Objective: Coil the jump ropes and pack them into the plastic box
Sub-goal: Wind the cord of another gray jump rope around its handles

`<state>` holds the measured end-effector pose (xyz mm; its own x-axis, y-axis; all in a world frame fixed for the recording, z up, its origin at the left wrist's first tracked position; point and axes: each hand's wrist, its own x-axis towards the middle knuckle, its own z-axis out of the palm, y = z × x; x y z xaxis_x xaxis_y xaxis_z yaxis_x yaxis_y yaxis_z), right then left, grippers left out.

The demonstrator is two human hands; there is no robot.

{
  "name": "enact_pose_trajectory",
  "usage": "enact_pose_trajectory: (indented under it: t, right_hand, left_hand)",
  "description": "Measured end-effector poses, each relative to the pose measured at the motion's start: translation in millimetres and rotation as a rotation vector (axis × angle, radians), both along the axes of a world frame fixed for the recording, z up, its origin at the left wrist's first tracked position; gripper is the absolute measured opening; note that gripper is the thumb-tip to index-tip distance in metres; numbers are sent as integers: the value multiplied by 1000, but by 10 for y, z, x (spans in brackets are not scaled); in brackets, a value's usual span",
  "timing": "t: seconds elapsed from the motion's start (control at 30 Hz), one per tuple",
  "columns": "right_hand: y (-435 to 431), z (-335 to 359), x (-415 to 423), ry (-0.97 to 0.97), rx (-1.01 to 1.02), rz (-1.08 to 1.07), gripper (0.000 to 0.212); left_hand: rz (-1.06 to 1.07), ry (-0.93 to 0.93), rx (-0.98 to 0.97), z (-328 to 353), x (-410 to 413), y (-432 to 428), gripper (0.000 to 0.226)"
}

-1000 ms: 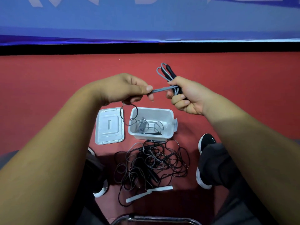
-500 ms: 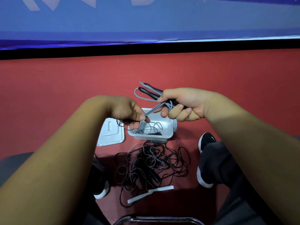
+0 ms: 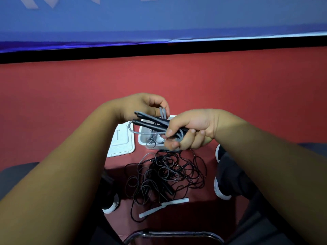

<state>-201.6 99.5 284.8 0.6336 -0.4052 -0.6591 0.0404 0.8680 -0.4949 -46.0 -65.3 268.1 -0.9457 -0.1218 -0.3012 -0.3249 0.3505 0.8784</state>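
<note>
My right hand (image 3: 190, 129) grips a grey jump rope (image 3: 150, 122) by its two dark handles and its gathered cord, above the plastic box (image 3: 142, 140). My left hand (image 3: 143, 106) sits just behind it and pinches a loop of the same grey cord near 925,645. The white box stands on the red floor, partly hidden by my right hand, with some coiled rope inside. A tangle of black and grey jump ropes (image 3: 166, 175) lies on the floor in front of the box.
The box lid (image 3: 122, 142) lies flat to the left of the box. Two white strips (image 3: 164, 206) lie near the tangle. My shoes (image 3: 220, 190) flank the ropes. A metal chair rail (image 3: 173, 235) runs along the bottom. A blue wall stands beyond the red floor.
My right hand has lowered and turned the handles leftwards. My left hand went from pulling the cord's end out to the left to reaching behind the handles and pinching a loop.
</note>
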Motion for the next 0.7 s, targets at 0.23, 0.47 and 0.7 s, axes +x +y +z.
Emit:
enact_pose_trajectory:
  t: [0.23, 0.47, 0.7]
  right_hand:
    - [-46, -218, 106, 236, -35, -19, 19]
    - [-94, -352, 13, 274, 54, -150, 12]
    - [-233, -515, -47, 269, -25, -483, 8]
  left_hand:
    - [82, 42, -89, 167, -80, 11, 13]
    - [106, -16, -258, 335, -53, 80, 13]
    - [124, -71, -338, 489, 45, 13, 23]
